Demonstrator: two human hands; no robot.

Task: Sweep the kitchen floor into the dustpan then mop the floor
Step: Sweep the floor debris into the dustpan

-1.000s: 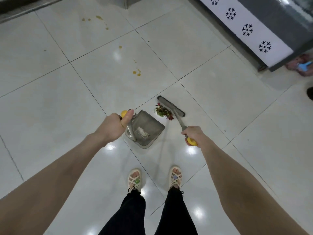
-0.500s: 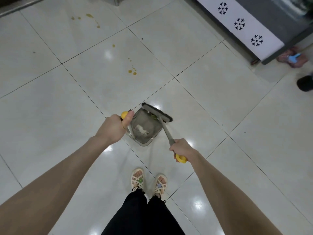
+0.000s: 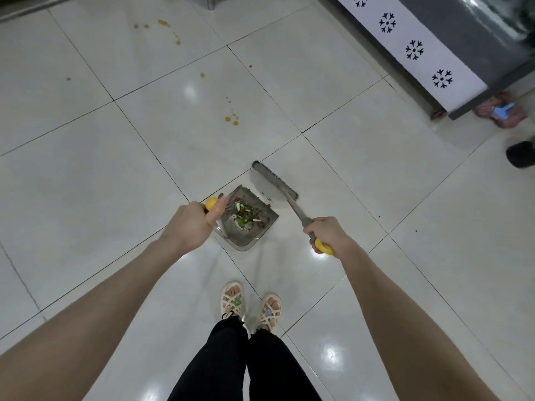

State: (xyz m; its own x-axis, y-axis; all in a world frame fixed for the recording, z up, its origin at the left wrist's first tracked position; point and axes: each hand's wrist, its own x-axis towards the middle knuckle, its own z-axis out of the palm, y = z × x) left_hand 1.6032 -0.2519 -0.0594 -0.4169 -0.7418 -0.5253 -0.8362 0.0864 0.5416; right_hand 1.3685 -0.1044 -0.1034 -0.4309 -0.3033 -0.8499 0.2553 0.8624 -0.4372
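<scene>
White glossy floor tiles (image 3: 347,175) carry orange-brown spots (image 3: 231,118) ahead, work for the mop later. Sweeping is the step in hand: the grey dustpan (image 3: 254,230) sits on the floor holding green and red scraps (image 3: 244,217). Left hand (image 3: 192,224) is closed around its yellow-tipped handle; right hand (image 3: 328,234) is closed around the brush (image 3: 275,180), just beyond the pan's mouth. Next, I judge, a short stroke toward the lip for the remaining crumbs (image 3: 267,198).

Dark grey cabinet base (image 3: 474,39) with white snowflake-patterned strip (image 3: 411,47) at upper right, pink slippers (image 3: 500,111) beside its corner, black shoe (image 3: 521,154) at right edge
</scene>
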